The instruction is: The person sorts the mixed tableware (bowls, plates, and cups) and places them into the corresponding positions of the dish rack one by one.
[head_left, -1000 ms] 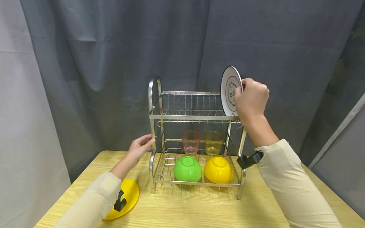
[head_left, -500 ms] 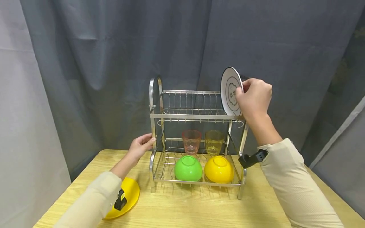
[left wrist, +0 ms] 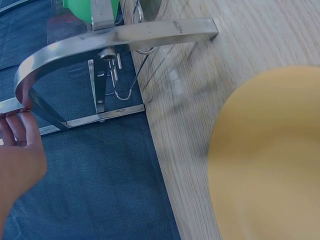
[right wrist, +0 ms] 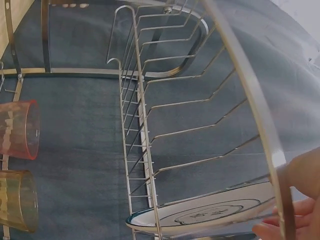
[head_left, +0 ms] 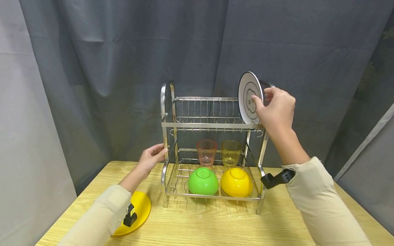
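A two-tier metal dish rack (head_left: 208,126) stands on the wooden table. My left hand (head_left: 152,158) holds its left upright, thumb in front and fingers behind; the left wrist view shows curled fingertips at the metal bar. A white plate (head_left: 248,99) with a dark rim and printed centre stands on edge in the right end of the upper tier. Beside its right edge is my right hand (head_left: 278,108), thumb and fingers parted, the thumb overlapping the plate's face. In the right wrist view the plate (right wrist: 215,209) rests between the wires, its edge near the fingers.
An upturned green bowl (head_left: 203,182) and an upturned yellow bowl (head_left: 236,183) sit on the lower tier. Behind them are a pink glass (head_left: 206,153) and an amber glass (head_left: 231,153). A yellow plate (head_left: 141,210) lies on the table under the left forearm. Grey curtain hangs behind.
My right hand has loosened from the white plate and drawn slightly right, its fingers spreading. The plate stays upright in the rack. The left hand has not moved.
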`<state>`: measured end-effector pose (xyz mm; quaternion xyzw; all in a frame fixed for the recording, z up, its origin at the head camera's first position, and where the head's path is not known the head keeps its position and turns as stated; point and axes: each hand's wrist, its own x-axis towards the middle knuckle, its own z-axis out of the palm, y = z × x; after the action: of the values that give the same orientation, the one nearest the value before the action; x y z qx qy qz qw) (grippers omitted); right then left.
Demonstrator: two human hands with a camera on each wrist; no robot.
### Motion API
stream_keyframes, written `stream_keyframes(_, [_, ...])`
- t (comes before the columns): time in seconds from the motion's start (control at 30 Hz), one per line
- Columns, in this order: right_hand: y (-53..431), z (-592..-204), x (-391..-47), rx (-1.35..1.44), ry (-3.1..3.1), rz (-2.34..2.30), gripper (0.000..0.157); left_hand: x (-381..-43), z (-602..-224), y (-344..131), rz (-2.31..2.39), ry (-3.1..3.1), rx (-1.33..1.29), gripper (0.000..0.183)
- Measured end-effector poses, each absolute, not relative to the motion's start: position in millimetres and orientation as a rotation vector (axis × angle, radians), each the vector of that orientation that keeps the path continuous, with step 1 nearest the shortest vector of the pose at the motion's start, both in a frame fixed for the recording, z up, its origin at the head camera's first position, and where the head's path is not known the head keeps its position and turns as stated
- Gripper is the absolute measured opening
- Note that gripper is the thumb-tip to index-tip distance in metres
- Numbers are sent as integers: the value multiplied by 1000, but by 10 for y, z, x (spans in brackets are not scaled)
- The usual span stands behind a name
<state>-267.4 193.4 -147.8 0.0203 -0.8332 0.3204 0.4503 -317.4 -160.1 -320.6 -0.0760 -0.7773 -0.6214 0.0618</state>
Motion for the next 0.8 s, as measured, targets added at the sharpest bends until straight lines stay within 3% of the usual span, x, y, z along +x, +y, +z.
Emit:
stream_keyframes(0.4, [2262,-1712,-2446,95,-2059,827,41,-3149,-3203,-1620,-1848,-2349,-200,47])
stream_keyframes(0.8, [2579,-2039,-2479,-11,-1988,958,35,-3123,-3175,-1623,-1840,-2344,-216,47])
